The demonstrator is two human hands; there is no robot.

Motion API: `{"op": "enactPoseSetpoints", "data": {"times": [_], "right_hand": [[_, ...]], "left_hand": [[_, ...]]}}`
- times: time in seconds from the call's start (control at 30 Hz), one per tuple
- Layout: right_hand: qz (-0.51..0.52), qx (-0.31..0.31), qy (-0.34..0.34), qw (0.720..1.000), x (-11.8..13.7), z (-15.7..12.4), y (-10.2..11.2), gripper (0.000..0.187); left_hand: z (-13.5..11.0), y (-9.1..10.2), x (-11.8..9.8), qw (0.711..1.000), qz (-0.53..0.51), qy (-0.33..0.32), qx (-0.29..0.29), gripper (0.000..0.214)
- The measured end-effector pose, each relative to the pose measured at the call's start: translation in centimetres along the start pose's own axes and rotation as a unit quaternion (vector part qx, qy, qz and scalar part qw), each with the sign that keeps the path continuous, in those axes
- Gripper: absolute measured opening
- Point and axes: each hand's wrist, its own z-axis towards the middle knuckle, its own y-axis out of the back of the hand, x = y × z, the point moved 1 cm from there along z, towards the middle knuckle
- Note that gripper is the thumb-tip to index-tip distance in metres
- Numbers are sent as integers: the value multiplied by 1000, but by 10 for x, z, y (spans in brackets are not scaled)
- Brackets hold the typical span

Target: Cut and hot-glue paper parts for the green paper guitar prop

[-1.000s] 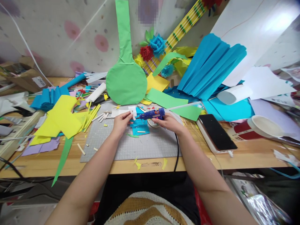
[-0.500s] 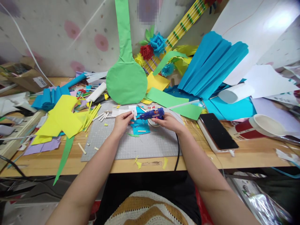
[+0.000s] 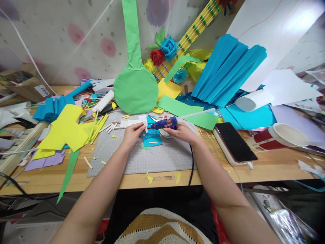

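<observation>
My right hand (image 3: pixel 183 132) is wrapped round a blue hot glue gun (image 3: pixel 164 124), its nozzle pointing left and a clear glue stick (image 3: pixel 196 114) jutting from its back. Between the fingertips of my left hand (image 3: pixel 133 134) is a small white paper piece (image 3: pixel 145 124), just left of the nozzle. Whether the nozzle touches the paper I cannot tell. Below both hands, blue paper (image 3: pixel 153 139) with a short white stick on it lies on a grey cutting mat (image 3: pixel 162 160). Behind the hands stands a green paper-covered round shape with a long neck (image 3: pixel 136 89).
Several yellow and white sticks (image 3: pixel 101 125) lie left of the hands, beside yellow paper (image 3: pixel 62 127). To the right are a phone (image 3: pixel 236 141) and a paper cup (image 3: pixel 276 137). Pleated blue paper (image 3: pixel 225 73) leans behind. The glue gun's black cord (image 3: pixel 192 162) hangs over the table edge.
The view has shifted slightly. The white paper piece in my left fingers has tilted a little; both hands keep their grip, and the glue gun stays close to the paper.
</observation>
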Motion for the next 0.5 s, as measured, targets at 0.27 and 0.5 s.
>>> {"op": "enactPoseSetpoints", "data": {"times": [0.27,0.5], "right_hand": [[22,-18,-4,1000,-2,0,0,42],[29,-24,-10,999,2,-1,2,42]], "left_hand": [[-2,-2,-3,1000,18,7,7,42],[-4,-3,-4,999,20,5,29,39]]}}
